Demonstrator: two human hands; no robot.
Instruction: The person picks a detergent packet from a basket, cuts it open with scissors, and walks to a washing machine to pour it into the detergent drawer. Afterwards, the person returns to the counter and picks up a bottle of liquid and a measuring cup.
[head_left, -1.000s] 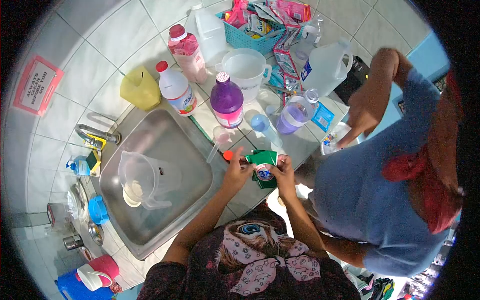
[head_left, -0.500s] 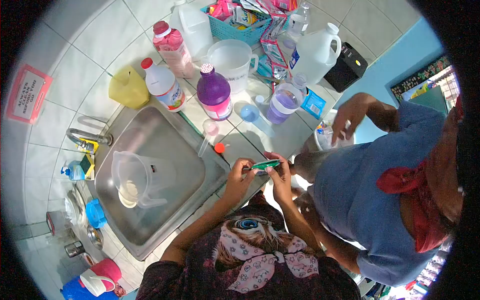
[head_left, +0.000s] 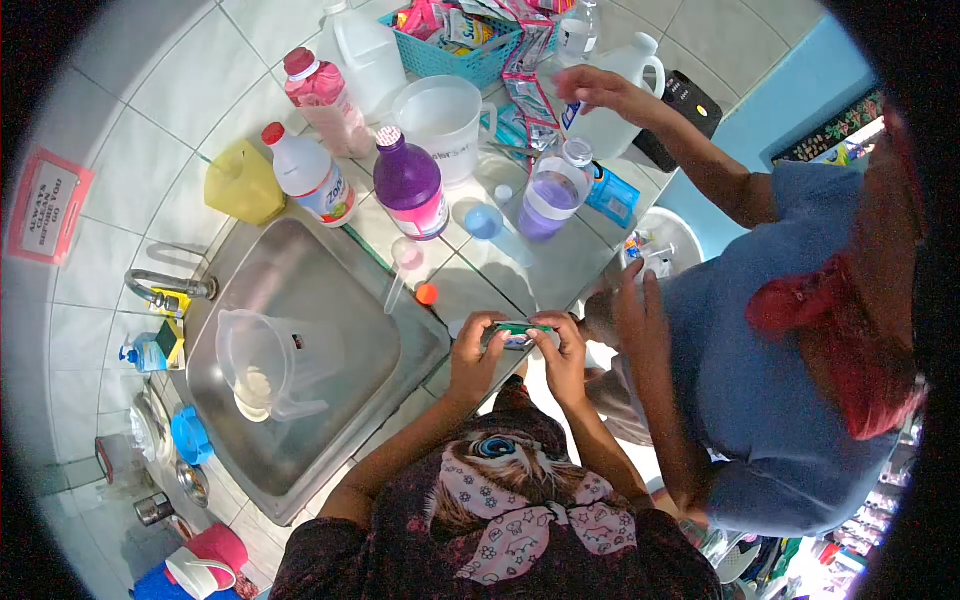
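Observation:
My left hand point(head_left: 476, 354) and my right hand point(head_left: 562, 356) both pinch a small green sachet point(head_left: 518, 328) between thumbs and fingers, one at each end. They hold it in front of the counter edge, close to my body. Beyond them on the tiles lie a red-orange cap point(head_left: 427, 294), a pinkish measuring scoop point(head_left: 406, 256) and a blue scoop point(head_left: 484, 222). A purple bottle point(head_left: 409, 190) and a clear container of purple liquid point(head_left: 548, 204) stand further back. Whether the sachet is torn cannot be seen.
On the left, a steel sink point(head_left: 340, 400) holds a clear jug point(head_left: 250, 350). A co-worker point(head_left: 780, 370) stands close at right, one hand point(head_left: 600, 90) reaching over the white jug point(head_left: 620, 75). A waste bin point(head_left: 690, 240) stands beside them. A blue basket point(head_left: 480, 62) holds several sachets.
The co-worker's hand has risen from the bin to the back of the counter, and their other hand now shows near my right hand. My hands keep the sachet, which has tilted slightly.

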